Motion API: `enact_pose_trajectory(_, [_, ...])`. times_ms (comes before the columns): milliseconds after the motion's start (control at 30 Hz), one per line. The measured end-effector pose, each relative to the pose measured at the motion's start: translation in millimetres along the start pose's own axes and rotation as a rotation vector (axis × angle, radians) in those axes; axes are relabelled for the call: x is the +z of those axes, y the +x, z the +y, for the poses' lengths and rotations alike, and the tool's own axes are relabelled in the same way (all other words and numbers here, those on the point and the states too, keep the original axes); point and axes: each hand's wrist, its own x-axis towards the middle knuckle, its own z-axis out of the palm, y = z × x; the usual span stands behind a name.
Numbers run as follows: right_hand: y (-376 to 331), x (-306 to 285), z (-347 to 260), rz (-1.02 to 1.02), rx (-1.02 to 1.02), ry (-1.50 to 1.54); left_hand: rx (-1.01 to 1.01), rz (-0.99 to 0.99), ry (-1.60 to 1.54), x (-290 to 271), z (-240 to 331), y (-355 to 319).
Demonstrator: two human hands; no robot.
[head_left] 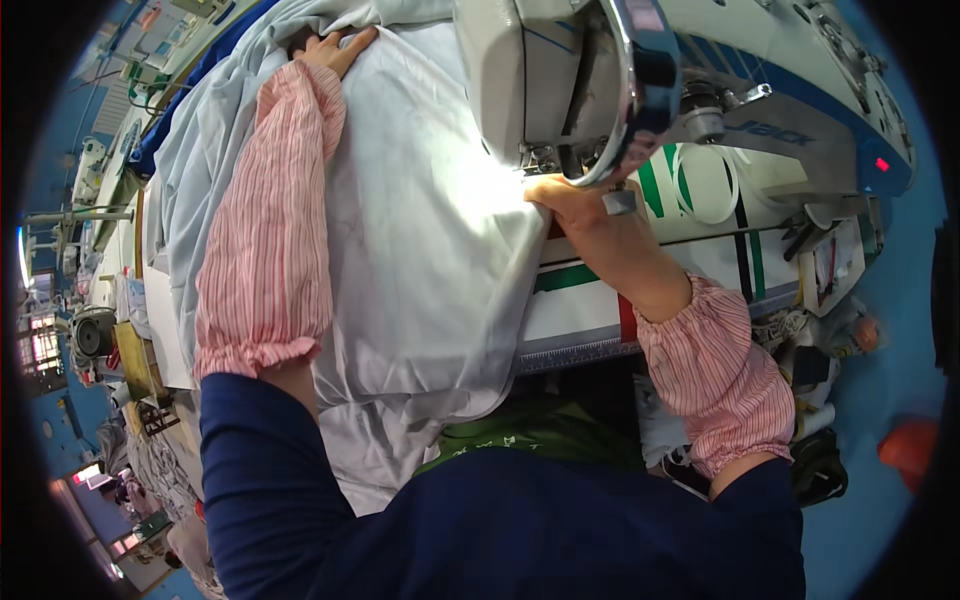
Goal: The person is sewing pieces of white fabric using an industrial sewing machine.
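Note:
A large pale grey-blue cloth (420,230) lies spread over the sewing machine table and hangs down in folds toward my lap. My left hand (335,52) rests on its far part, fingers spread over the fabric. Close beside the needle area of the sewing machine (570,80), my right hand (578,205) has its fingers pressed together at the cloth's right edge. The machine head hides part of that hand. A bright lamp glare washes out the cloth next to the needle.
A ruler strip (575,355) runs along the table's front edge. White, green, black and red bands mark the table at right. A small tray (835,265) sits at its right end. An orange-red object (908,455) is on the blue floor. Other machines and cloth piles stand at left.

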Motion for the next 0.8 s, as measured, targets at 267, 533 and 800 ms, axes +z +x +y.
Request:
enact_pose_trajectory(267, [-115.1, -22.3, -98.2, 0.18, 0.206, 0.203, 0.054, 0.046, -0.021, -21.4, 3.8, -41.4])
enact_pose_trajectory(533, [-191.5, 149.2, -131.4, 0.158, 1.067, 1.262, 0.282, 0.15, -0.409, -66.7, 48.0, -180.5])
enact_pose_trajectory(800, [-258.8, 23.6, -181.7, -0.535, 0.765, 1.282, 0.024, 0.026, -0.444, -45.7, 87.1, -306.1])
